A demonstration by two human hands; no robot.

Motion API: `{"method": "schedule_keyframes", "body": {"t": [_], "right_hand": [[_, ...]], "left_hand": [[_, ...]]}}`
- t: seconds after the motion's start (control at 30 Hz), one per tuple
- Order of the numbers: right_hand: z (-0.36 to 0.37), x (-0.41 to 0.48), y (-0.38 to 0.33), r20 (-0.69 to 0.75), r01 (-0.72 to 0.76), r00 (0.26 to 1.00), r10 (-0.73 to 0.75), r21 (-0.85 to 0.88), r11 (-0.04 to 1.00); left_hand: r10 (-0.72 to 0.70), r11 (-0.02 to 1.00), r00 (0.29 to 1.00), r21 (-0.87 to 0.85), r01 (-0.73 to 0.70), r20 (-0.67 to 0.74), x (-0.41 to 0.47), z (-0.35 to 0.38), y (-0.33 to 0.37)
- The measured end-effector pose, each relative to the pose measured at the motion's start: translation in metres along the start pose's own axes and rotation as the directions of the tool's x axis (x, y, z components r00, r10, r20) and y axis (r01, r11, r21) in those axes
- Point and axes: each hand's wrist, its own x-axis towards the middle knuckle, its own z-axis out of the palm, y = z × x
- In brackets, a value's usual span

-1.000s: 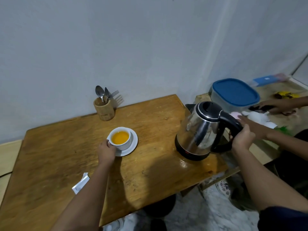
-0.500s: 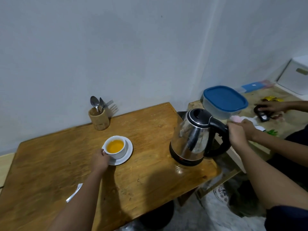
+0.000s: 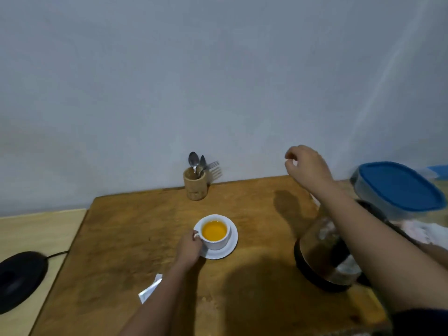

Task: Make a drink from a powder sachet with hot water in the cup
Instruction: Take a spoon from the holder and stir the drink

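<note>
Right hand [image 3: 306,167]: raised over the far right part of the table [image 3: 126,229], empty, fingers loosely curled with thumb and forefinger nearly meeting, well apart from the wooden holder [image 3: 196,186] of spoons and a fork at the wall. Left hand [image 3: 189,247]: closed on the handle of the white cup [image 3: 214,232], steadying it. Cup: upright on a white saucer [image 3: 229,251] near mid-table, holding orange liquid close to the rim. Sachet [image 3: 149,289]: torn, lying flat near the front edge beside the left forearm. Kettle [image 3: 322,258]: standing on the table at right, partly hidden under the right forearm. Kettle base [image 3: 20,280]: black, on the lower surface at left. Step in hand, judged: fetching a spoon to stir. Handling notes: pinch one spoon by its bowl end and lift straight up, so the light holder does not tip; keep the left grip on the handle; stir gently, as the liquid is hot and high in the cup.
</note>
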Motion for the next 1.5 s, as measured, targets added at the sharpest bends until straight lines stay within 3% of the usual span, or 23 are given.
{"method": "schedule_keyframes", "body": {"t": [0.23, 0.37, 0.5, 0.63, 0.77, 0.97, 1.2, 1.3, 1.5], "right_hand": [[0.135, 0.048, -0.105, 0.307, -0.108, 0.952, -0.006, 0.354, 0.929], [0.197, 0.066, -0.132, 0.358, -0.191, 0.933, 0.044, 0.385, 0.903], [0.241, 0.081, -0.146, 0.382, -0.249, 0.915, 0.13, 0.282, 0.926], [0.263, 0.092, -0.156, 0.273, -0.233, 0.935, 0.226, -0.007, 0.972], [0.279, 0.096, -0.157, 0.173, -0.183, 0.964, 0.203, -0.129, 0.975], [0.285, 0.099, -0.16, 0.147, -0.218, 0.961, 0.236, -0.129, 0.968], [0.281, 0.092, -0.157, 0.088, -0.219, 0.973, 0.212, 0.081, 0.972], [0.259, 0.088, -0.16, 0.025, -0.139, 0.99, 0.137, 0.22, 0.966], [0.186, 0.093, -0.164, -0.02, 0.182, 0.983, -0.182, 0.202, 0.962]], "left_hand": [[0.117, 0.993, 0.988, -0.003, -0.117, 0.097, 0.005, -0.014, -0.007], [0.12, 0.992, 0.983, 0.033, -0.125, 0.139, 0.012, -0.018, -0.011], [0.175, 0.984, 0.976, 0.017, -0.179, 0.128, 0.015, -0.018, -0.012], [0.191, 0.982, 0.976, -0.022, -0.189, 0.105, 0.017, -0.014, -0.023], [0.167, 0.986, 0.98, -0.043, -0.163, 0.109, 0.018, -0.011, -0.027], [0.191, 0.979, 0.977, -0.089, -0.182, 0.096, 0.015, -0.013, -0.025], [0.199, 0.978, 0.975, -0.087, -0.191, 0.097, 0.014, -0.012, -0.024], [0.187, 0.98, 0.977, -0.092, -0.178, 0.106, 0.013, -0.013, -0.022], [0.187, 0.982, 0.972, -0.063, -0.179, 0.143, 0.01, -0.018, -0.013]]}}
